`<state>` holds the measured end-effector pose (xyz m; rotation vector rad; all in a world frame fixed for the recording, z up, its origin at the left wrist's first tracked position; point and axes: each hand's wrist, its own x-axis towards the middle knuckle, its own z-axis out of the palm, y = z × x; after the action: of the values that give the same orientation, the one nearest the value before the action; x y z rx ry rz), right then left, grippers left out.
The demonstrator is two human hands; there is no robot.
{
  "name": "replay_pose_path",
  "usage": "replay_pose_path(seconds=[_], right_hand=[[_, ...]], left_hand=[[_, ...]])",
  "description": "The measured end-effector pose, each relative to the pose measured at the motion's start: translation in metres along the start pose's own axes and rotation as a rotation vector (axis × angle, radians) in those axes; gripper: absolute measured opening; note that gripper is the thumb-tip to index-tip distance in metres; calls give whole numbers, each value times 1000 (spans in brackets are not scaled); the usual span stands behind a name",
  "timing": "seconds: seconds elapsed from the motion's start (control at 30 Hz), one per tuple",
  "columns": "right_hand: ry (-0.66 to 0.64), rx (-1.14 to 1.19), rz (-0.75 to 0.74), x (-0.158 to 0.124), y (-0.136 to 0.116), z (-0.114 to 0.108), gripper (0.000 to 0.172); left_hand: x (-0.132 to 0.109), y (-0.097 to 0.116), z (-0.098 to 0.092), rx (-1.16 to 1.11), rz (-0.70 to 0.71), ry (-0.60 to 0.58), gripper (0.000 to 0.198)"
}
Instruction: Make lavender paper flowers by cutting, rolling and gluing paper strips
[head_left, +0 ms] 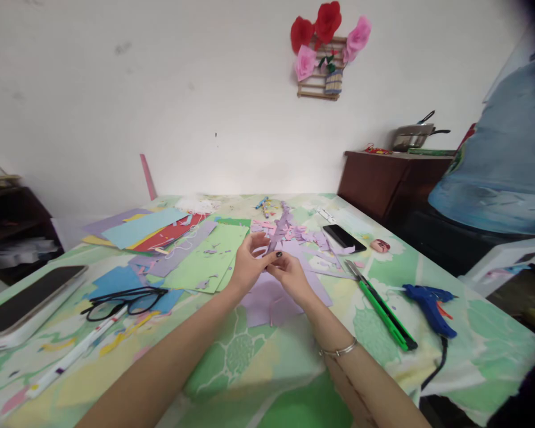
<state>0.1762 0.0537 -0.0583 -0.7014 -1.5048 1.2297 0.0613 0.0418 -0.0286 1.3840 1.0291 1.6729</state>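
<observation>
Both my hands meet over the middle of the table. My left hand point(248, 264) and my right hand point(289, 272) pinch a narrow strip of purple paper point(280, 230) that sticks up and away from me. The fingers of both hands are closed on its lower end. A larger purple sheet point(267, 300) lies on the table beneath my hands. Light green sheets point(209, 261) lie just left of my left hand. Purple paper scraps point(303, 235) are scattered behind the strip.
Green-handled scissors point(381, 306) and a blue glue gun point(428, 300) lie to the right. A black phone point(343, 236) sits further back. Black glasses point(122, 300), a white marker point(78, 352), a tablet point(24, 300) and stacked coloured paper point(147, 229) are on the left.
</observation>
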Motion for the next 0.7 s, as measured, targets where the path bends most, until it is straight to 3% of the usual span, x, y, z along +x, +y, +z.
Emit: replay_pose_path(seconds=[0.17, 0.37, 0.53, 0.7], right_hand=[[-34, -15, 20, -1, 0, 0, 18], [-54, 8, 23, 1, -3, 0, 19], [-40, -11, 20, 2, -1, -1, 23], [30, -82, 14, 4, 2, -2, 17]], left_hand=[[-5, -4, -19, 85, -45, -58, 46], [-8, -12, -29, 105, -140, -171, 60], [-11, -17, -33, 81, -157, -162, 57], [-12, -20, -34, 62, -190, -130, 41]])
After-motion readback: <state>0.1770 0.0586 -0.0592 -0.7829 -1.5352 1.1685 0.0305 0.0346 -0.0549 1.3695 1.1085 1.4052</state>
